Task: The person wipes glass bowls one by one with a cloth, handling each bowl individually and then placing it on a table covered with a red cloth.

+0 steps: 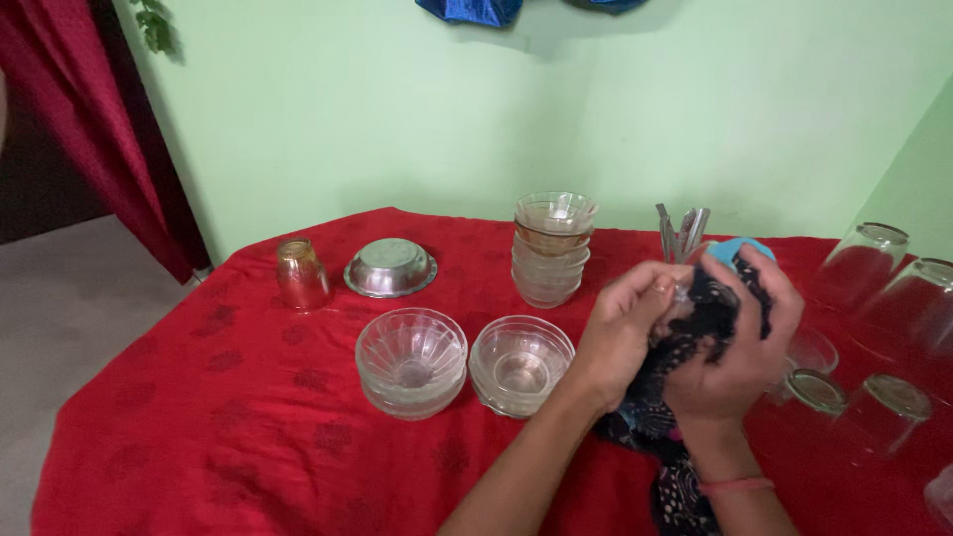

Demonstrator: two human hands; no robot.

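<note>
Two hands wrapped a dark cloth around something small above a red table.

The red tablecloth (228, 417) spread beneath the grip. The dark patterned cloth (695, 328) was bunched between the right hand (740, 347) and left hand (625, 333), both closed on it; what it covered could not be told. Two glass bowls (412, 359) stood just left of the grip, upturned glasses (874, 402) just right.

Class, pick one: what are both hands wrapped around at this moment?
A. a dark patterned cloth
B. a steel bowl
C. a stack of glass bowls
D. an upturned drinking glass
A: the left hand and right hand together bunch up the dark patterned cloth above the red tablecloth.
</note>
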